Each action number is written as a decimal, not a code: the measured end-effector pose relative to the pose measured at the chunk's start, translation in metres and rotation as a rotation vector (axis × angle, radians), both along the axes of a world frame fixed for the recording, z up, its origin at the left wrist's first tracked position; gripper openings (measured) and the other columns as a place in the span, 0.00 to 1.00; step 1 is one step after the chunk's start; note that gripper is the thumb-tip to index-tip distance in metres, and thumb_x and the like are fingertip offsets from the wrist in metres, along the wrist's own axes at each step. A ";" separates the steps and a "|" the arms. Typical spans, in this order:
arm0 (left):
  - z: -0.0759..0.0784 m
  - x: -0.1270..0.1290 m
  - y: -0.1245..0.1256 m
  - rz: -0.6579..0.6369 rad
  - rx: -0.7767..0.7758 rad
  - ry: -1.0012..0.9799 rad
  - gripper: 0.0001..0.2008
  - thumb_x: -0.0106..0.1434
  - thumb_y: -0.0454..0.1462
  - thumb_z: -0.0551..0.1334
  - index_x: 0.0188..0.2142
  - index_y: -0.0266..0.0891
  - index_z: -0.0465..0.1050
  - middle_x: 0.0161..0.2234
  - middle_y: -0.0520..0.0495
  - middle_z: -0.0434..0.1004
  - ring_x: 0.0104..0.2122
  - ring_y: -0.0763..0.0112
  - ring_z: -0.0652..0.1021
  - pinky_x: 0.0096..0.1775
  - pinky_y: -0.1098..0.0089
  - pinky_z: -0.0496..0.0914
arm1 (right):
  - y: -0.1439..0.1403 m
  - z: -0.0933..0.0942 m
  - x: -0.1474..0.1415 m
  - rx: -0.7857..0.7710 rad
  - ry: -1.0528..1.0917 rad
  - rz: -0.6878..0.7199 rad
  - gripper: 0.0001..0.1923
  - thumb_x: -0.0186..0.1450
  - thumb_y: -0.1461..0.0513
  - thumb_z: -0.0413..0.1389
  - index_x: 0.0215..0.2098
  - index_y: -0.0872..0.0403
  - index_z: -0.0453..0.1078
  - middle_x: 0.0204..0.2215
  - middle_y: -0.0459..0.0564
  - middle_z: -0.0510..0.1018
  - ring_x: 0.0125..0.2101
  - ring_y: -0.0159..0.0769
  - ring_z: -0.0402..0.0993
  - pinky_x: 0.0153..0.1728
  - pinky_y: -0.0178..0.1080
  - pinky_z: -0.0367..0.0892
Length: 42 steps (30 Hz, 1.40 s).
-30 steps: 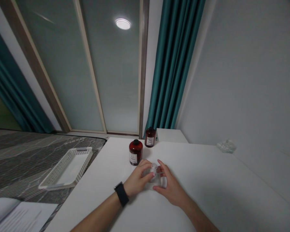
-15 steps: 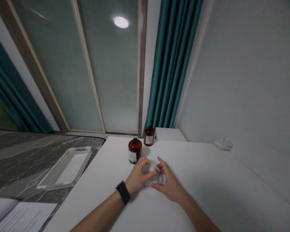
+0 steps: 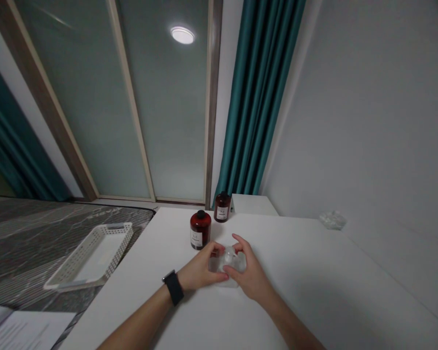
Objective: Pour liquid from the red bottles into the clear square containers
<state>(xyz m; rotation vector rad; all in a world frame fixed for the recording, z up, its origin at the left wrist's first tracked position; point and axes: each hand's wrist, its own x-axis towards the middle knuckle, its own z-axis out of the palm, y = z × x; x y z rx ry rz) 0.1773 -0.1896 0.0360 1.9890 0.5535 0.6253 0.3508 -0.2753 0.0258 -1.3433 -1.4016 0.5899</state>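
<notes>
In the middle of the white table [image 3: 190, 311], a small clear container [image 3: 234, 262] with a rounded, knob-like top sits between my two hands. My left hand [image 3: 200, 268], with a black watch at the wrist, curls round its left side, thumb along the front. From the right, my right hand [image 3: 253, 276] grips it with the thumb across the front and the fingers behind. Fingers hide part of the container, and its exact kind is unclear. Just beyond my left hand stands a dark red bottle [image 3: 200, 228] with a black cap and a white label.
A second dark red bottle [image 3: 222, 208] stands farther back. Crumpled clear plastic [image 3: 333, 220] lies at the table's far right by the wall. To the left, a white perforated basket [image 3: 83, 281] and an open book [image 3: 32, 330] rest on a grey patterned surface.
My left thumb has moved from the container's top down to its front. My right hand has closed in, its thumb now across the front. The view has shifted slightly.
</notes>
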 end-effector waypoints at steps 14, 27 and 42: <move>0.007 -0.001 -0.001 -0.042 -0.038 0.006 0.23 0.52 0.36 0.70 0.45 0.38 0.64 0.46 0.43 0.71 0.47 0.59 0.73 0.53 0.58 0.67 | 0.007 0.013 0.005 -0.026 0.035 0.221 0.42 0.53 0.72 0.55 0.64 0.48 0.52 0.48 0.48 0.72 0.52 0.40 0.69 0.57 0.47 0.60; 0.004 0.000 -0.001 0.004 0.018 0.047 0.24 0.52 0.35 0.71 0.45 0.39 0.64 0.46 0.43 0.71 0.46 0.59 0.73 0.52 0.58 0.68 | 0.004 -0.002 -0.005 0.046 0.001 -0.005 0.35 0.57 0.66 0.56 0.62 0.49 0.56 0.44 0.49 0.72 0.48 0.41 0.71 0.55 0.46 0.63; 0.010 0.002 -0.006 0.022 0.043 0.050 0.20 0.54 0.37 0.69 0.43 0.38 0.64 0.45 0.43 0.72 0.45 0.60 0.73 0.50 0.60 0.68 | 0.002 -0.002 -0.012 0.017 0.017 -0.030 0.36 0.56 0.66 0.56 0.63 0.50 0.57 0.44 0.50 0.71 0.48 0.42 0.70 0.56 0.47 0.63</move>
